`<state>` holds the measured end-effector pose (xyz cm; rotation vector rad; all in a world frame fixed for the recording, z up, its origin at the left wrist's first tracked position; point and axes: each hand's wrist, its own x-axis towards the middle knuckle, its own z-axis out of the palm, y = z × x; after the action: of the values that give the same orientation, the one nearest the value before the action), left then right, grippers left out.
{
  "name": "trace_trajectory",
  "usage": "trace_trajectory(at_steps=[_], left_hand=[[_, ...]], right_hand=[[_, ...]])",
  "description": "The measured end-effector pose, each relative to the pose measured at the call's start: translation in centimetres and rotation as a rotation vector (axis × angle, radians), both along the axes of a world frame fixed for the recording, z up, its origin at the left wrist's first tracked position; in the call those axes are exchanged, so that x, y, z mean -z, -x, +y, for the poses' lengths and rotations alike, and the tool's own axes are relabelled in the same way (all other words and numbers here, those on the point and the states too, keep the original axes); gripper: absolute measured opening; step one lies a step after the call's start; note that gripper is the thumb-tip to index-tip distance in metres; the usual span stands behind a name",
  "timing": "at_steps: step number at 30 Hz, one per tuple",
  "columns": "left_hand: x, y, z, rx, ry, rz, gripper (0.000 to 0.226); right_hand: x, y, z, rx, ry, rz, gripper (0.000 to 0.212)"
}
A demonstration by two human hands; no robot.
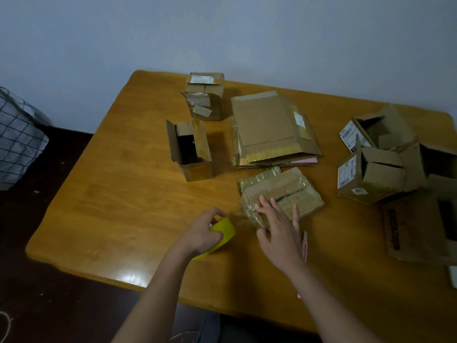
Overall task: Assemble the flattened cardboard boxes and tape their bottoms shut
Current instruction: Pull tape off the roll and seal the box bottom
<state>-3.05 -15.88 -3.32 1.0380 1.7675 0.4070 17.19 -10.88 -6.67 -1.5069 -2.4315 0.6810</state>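
A small cardboard box (294, 189) lies near the middle of the wooden table (111, 194), its taped flaps facing up. My right hand (279, 224) presses flat on its near left corner, fingers spread over a strip of clear tape. That strip runs left to a yellow tape roll (223, 231), which my left hand (205, 231) grips just left of the box. A stack of flattened boxes (269, 129) lies behind it.
Two assembled boxes (206, 95) (191, 149) stand at the back left; the nearer one is open on top. Several open boxes (380, 164) crowd the right side. A pink utility knife (304, 246) lies under my right wrist. Checked fabric (17, 139) sits left of the table.
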Motion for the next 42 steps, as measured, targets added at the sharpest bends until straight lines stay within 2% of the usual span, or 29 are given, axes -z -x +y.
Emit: trace_trajectory(at_steps=[4,7,12,17,21,23,24,26,28,30,33,35,38,40,42], left_hand=[[0.7,-1.7,0.5,-0.058,-0.068,0.068,0.011],[1.7,-2.2,0.1,-0.061,-0.156,0.072,0.013],[1.7,-1.8,0.0,-0.107,-0.12,-0.025,0.007],[2.2,-2.8,0.2,-0.125,-0.059,0.096,0.006],[2.0,-3.2,0.5,-0.169,-0.083,0.122,0.006],[1.9,-3.5,0.5,-0.221,-0.107,0.115,0.007],[1.9,-3.6,0.5,-0.231,-0.106,0.107,0.008],[2.0,-3.7,0.4,-0.227,-0.097,0.091,0.009],[2.2,-3.7,0.3,-0.228,-0.104,0.081,0.012],[2.3,-3.7,0.1,-0.238,-0.118,0.07,0.013],[2.5,-3.7,0.1,-0.247,-0.127,0.066,0.013],[2.6,-3.7,0.0,-0.247,-0.127,0.075,0.014],[2.9,-3.6,-0.2,-0.26,-0.123,0.085,0.014],[3.0,-3.5,-0.2,-0.271,-0.12,0.079,0.012],[3.1,-3.5,-0.2,-0.268,-0.114,0.084,0.013]], right_hand=[[0.6,-0.1,-0.2,0.059,-0.042,0.081,0.04],[0.7,-0.1,0.2,0.087,-0.041,0.101,0.031],[0.9,-0.1,0.8,0.111,-0.034,0.15,0.037],[0.9,-0.3,1.0,0.107,-0.011,0.163,0.056],[0.3,-0.6,1.4,0.066,0.065,0.196,0.049],[-0.2,-1.8,1.4,0.058,0.126,0.319,0.036],[-0.6,-2.8,1.1,0.12,0.122,0.407,0.029],[-1.2,-5.2,0.1,0.382,-0.003,0.527,0.021],[-0.6,-7.5,-1.0,0.644,-0.029,0.439,0.014],[1.3,-9.0,-1.5,0.772,0.202,0.218,0.008],[3.8,-9.6,-2.1,0.697,0.491,-0.098,0.033],[4.3,-9.3,-2.5,0.612,0.585,-0.208,0.035],[5.1,-9.2,-2.8,0.635,0.604,-0.181,0.026],[5.1,-9.7,-3.1,0.669,0.502,-0.07,0.016],[4.0,-10.2,-3.8,0.656,0.329,0.122,0.011]])
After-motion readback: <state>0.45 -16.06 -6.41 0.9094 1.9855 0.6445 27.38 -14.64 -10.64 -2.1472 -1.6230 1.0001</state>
